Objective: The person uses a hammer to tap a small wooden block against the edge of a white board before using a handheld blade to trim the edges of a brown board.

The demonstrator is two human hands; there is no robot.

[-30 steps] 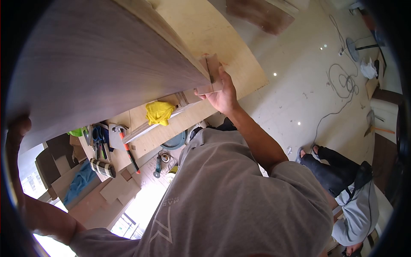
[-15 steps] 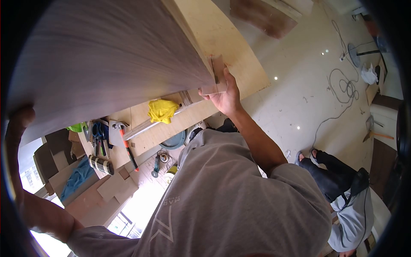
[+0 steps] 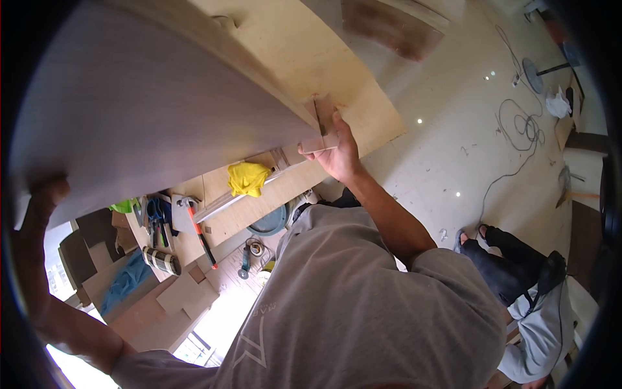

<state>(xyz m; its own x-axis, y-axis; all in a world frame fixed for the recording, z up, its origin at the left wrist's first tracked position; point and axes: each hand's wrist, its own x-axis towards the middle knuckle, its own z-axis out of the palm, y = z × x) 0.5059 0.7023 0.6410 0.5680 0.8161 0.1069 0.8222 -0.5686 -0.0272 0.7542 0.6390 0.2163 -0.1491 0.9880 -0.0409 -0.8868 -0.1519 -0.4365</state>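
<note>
A large grey-brown wooden panel (image 3: 162, 117) is tilted over a plywood-topped workbench (image 3: 324, 71). At the panel's left edge, my left hand (image 3: 46, 201) grips it, its thumb against the broad face and the other fingers mostly hidden. My right hand (image 3: 338, 152) is closed on a small L-shaped wooden piece (image 3: 326, 126) at the panel's near right corner. Just below the panel, a crumpled yellow cloth (image 3: 248, 179) lies on the bench beside a long strip.
A claw hammer (image 3: 202, 233), scissors (image 3: 154, 211) and a striped roll (image 3: 161, 260) lie at the bench's left end. Below sits a corded power tool (image 3: 245, 259). At right, a person (image 3: 518, 279) is near a cable (image 3: 521, 133) coiled on the floor. Board offcuts (image 3: 181, 295) lie lower left.
The panel has tipped, so its upper edge and more of the plywood behind now show. Both hands keep their holds, the left one slightly further right in view.
</note>
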